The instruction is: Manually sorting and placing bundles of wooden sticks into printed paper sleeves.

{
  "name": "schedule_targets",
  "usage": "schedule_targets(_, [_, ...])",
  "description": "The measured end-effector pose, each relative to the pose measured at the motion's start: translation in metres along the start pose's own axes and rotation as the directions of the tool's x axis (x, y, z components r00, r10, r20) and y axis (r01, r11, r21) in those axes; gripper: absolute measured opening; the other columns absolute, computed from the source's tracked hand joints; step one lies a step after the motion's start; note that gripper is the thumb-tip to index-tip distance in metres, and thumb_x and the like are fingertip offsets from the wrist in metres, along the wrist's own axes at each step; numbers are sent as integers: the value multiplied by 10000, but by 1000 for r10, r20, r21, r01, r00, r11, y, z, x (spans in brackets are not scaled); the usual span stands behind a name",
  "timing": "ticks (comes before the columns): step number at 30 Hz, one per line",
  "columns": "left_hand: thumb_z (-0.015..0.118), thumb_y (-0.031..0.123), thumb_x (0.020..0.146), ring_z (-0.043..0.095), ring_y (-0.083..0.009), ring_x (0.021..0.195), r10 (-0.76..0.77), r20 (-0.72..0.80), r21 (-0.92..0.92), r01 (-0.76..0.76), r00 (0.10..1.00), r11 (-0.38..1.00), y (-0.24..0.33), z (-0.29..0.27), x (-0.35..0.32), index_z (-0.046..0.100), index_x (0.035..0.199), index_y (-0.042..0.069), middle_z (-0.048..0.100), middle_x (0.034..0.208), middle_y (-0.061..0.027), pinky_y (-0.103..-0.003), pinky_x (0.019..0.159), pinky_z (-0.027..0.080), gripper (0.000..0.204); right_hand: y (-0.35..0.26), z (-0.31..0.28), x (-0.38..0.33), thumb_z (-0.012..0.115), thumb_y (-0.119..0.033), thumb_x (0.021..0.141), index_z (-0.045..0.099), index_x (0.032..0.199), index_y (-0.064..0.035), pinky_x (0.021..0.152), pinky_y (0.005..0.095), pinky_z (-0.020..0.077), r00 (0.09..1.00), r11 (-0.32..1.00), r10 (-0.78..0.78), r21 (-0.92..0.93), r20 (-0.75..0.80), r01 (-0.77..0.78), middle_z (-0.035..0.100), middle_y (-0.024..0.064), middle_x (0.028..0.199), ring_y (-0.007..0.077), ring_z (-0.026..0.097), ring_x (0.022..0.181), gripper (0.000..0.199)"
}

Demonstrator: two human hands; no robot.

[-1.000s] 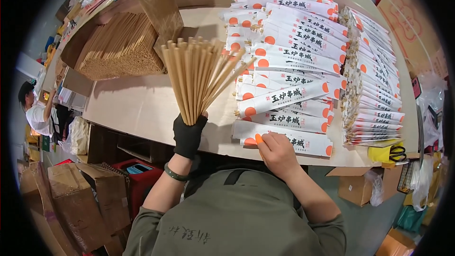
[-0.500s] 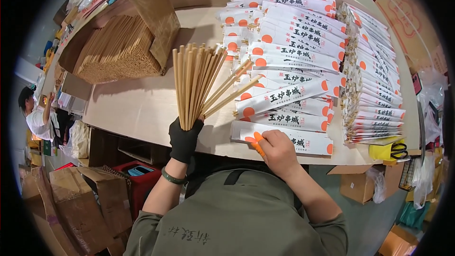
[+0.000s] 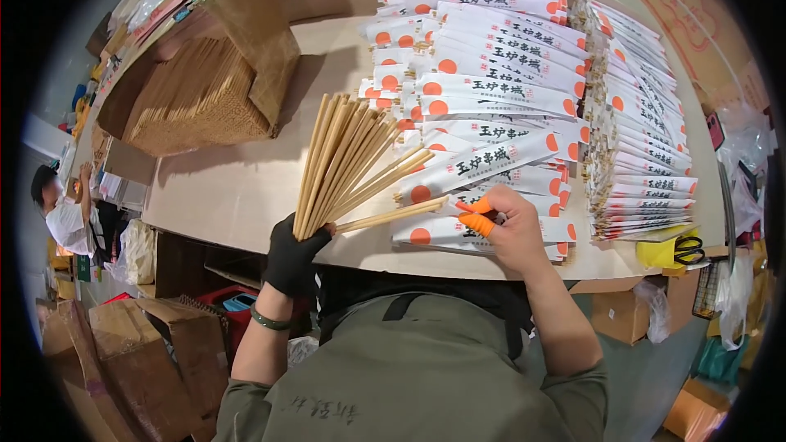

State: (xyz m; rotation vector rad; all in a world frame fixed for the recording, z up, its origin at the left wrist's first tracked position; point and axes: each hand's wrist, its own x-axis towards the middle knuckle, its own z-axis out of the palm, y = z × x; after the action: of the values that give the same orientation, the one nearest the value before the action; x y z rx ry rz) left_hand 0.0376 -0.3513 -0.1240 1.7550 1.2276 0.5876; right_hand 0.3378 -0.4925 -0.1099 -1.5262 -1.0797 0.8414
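Observation:
My left hand, in a black glove, is closed around the lower ends of a fanned bunch of wooden chopsticks. One pair leans out of the fan to the right, its tips close to my right hand. Orange covers sit on fingers of that hand, which pinches a white paper sleeve with red on it; the hand hides most of this sleeve. Whether the tips are inside it I cannot tell. Beneath and beyond lie many printed white sleeves with orange dots, chopstick ends sticking out of several.
A second stack of filled sleeves runs along the table's right side. At the back left, an open cardboard box holds loose chopsticks. Black-handled scissors are at the right edge by something yellow. Another person is at far left.
My right hand has risen from the front sleeves to the chopstick tips with a sleeve in its fingers. My left hand moved slightly left and down, and one pair now spreads lower from the fan.

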Motion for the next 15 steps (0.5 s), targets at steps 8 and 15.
schedule_targets(8, [656, 240, 848, 624, -164, 809, 105, -42, -241, -112, 994, 964, -17, 9, 4, 632, 939, -18, 667, 903, -93, -296, 708, 506, 274, 9, 42, 9, 668, -188, 770, 671, 847, -93, 699, 355, 505, 683, 549, -706, -467, 185, 693, 614, 61, 834, 248, 618, 784, 123])
schedule_targets(15, [623, 256, 897, 563, -95, 635, 114, -7, -508, -102, 993, 855, 1, 48, 29, 587, 884, 43, 590, 696, -20, -235, 551, 428, 217, -8, 50, 17, 609, -179, 762, 627, 904, -19, 784, 353, 457, 700, 418, -678, -665, 226, 619, 589, 100, 928, 262, 581, 908, 215])
